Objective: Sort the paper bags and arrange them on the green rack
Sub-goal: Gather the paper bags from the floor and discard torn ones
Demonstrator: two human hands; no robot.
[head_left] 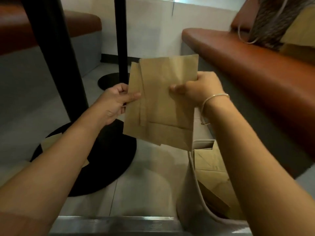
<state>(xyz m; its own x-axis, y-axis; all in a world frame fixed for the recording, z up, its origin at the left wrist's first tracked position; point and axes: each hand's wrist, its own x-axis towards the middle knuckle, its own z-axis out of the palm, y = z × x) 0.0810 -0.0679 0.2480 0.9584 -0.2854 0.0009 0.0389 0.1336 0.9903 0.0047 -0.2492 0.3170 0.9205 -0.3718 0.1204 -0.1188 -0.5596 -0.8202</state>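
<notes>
Pinching flat paper bags at opposite edges, left hand and right hand

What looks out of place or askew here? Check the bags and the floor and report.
The paper bags held by the left hand and right hand are fanned unevenly, edges not lined up. A flat brown bag lies on the black table base on the floor. No green rack is visible.

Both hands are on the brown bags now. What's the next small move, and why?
Probably square the paper bags into one even stack. The left hand pinches one edge, the right hand the other, and the bags sit fanned and offset. No green rack is in view yet.
</notes>
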